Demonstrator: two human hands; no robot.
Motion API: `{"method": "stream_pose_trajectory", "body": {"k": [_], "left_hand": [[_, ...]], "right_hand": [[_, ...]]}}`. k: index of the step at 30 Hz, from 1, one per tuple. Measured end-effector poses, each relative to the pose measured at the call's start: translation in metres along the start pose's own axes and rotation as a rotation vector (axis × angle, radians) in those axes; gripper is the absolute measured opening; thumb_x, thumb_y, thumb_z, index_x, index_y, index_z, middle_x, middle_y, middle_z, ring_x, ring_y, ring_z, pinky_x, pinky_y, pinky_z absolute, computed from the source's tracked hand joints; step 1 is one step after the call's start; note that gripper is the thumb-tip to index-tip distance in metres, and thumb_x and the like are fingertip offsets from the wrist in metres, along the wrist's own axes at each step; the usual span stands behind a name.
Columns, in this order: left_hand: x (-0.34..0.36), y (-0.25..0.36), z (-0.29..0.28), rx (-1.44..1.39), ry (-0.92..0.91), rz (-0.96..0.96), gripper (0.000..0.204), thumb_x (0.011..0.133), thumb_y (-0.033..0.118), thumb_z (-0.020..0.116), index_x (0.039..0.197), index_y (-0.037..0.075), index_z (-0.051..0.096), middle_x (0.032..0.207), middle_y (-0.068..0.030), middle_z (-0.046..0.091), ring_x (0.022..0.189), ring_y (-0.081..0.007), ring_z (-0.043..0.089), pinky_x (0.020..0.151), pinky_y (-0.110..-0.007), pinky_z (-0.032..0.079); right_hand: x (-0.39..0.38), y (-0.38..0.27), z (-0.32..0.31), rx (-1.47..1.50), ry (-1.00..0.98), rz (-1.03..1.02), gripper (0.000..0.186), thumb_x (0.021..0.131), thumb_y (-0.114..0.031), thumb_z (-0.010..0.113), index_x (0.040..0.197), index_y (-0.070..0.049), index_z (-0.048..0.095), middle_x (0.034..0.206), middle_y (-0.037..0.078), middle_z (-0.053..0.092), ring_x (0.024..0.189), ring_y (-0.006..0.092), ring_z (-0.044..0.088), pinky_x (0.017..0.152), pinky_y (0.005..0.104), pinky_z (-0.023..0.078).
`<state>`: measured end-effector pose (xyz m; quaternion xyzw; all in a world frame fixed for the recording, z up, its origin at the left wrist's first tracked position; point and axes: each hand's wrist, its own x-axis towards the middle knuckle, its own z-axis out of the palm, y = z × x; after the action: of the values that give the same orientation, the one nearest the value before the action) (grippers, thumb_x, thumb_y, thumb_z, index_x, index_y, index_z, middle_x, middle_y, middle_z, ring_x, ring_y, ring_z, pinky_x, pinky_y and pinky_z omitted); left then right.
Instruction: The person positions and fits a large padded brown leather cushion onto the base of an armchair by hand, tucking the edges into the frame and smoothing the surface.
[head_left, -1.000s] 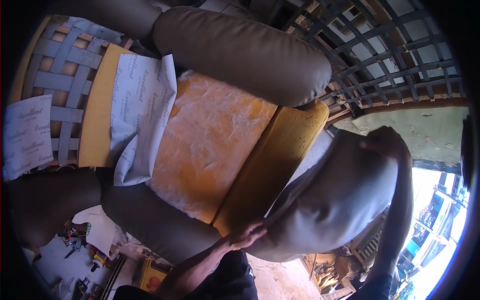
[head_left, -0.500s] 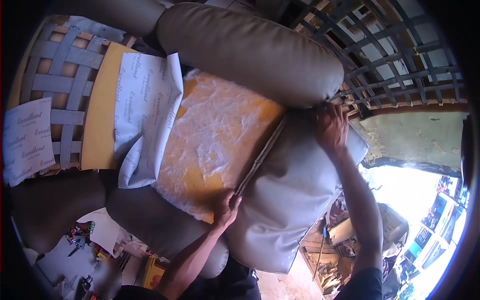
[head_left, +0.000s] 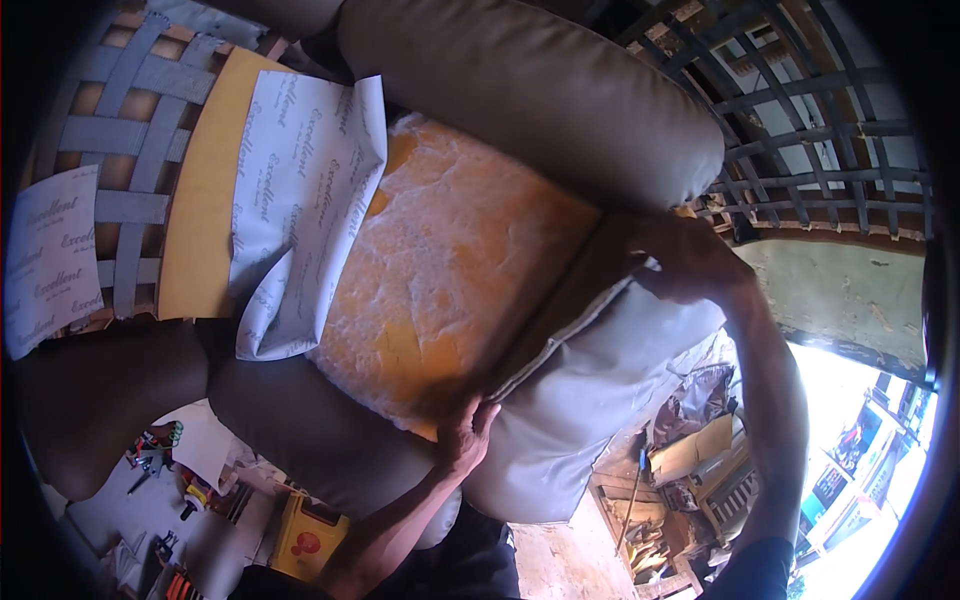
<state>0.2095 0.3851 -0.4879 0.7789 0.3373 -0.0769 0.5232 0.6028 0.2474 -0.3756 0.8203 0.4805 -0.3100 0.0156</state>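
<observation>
A sofa seat lies in front of me with yellow foam topped by thin white wadding [head_left: 440, 250]. Over its right side runs a loose grey-brown leatherette cover [head_left: 590, 370], its pale seam edge lifted off the foam. My right hand [head_left: 690, 258] is closed on the far end of that edge, beside the padded armrest [head_left: 530, 95]. At the near end my left hand [head_left: 468, 435] is closed, its thumb and fingers on the seam by the lower armrest [head_left: 310, 415]. On the left, a printed white backing sheet [head_left: 300, 190] is folded back over the foam.
A frame of woven grey webbing [head_left: 130, 120] stands at the left, another [head_left: 800, 130] at the upper right. Tools and a yellow box [head_left: 305, 535] lie on the floor at lower left. Wood scraps [head_left: 645, 525] are piled at lower right, near a bright opening.
My right hand has pulled the far end of the cover's edge up and toward me, baring a dark strip beside the foam. The left hand stays on the seam. The view has shifted slightly.
</observation>
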Motion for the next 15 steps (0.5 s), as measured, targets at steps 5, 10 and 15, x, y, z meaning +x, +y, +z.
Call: {"method": "stream_pose_trajectory", "body": {"k": [5, 10, 15], "left_hand": [[0.021, -0.007, 0.017, 0.113, -0.109, -0.003, 0.026, 0.094, 0.032, 0.069, 0.089, 0.006, 0.064, 0.072, -0.0176, 0.063, 0.064, -0.0354, 0.062, 0.058, -0.044, 0.047], [0.023, -0.017, 0.017, 0.182, -0.009, 0.04, 0.024, 0.091, 0.031, 0.071, 0.089, 0.009, 0.065, 0.069, -0.0151, 0.062, 0.061, -0.0344, 0.062, 0.056, -0.043, 0.046], [0.032, -0.02, 0.022, 0.179, -0.061, 0.031, 0.025, 0.093, 0.035, 0.069, 0.093, 0.01, 0.066, 0.068, -0.0157, 0.062, 0.06, -0.0362, 0.063, 0.055, -0.045, 0.046]], "right_hand": [[-0.001, 0.002, 0.032, -0.151, 0.116, 0.126, 0.014, 0.088, -0.024, 0.057, 0.091, -0.011, 0.063, 0.103, 0.011, 0.066, 0.09, 0.033, 0.066, 0.08, 0.0485, 0.051], [0.032, -0.011, 0.108, -0.141, 0.469, 0.253, 0.024, 0.09, -0.018, 0.053, 0.111, -0.01, 0.064, 0.113, 0.015, 0.061, 0.092, 0.0351, 0.065, 0.068, 0.0465, 0.055], [-0.017, -0.083, 0.146, 0.114, 0.64, -0.003, 0.048, 0.085, -0.011, 0.061, 0.132, -0.013, 0.058, 0.135, 0.016, 0.052, 0.125, 0.0347, 0.054, 0.102, 0.0498, 0.049]]}}
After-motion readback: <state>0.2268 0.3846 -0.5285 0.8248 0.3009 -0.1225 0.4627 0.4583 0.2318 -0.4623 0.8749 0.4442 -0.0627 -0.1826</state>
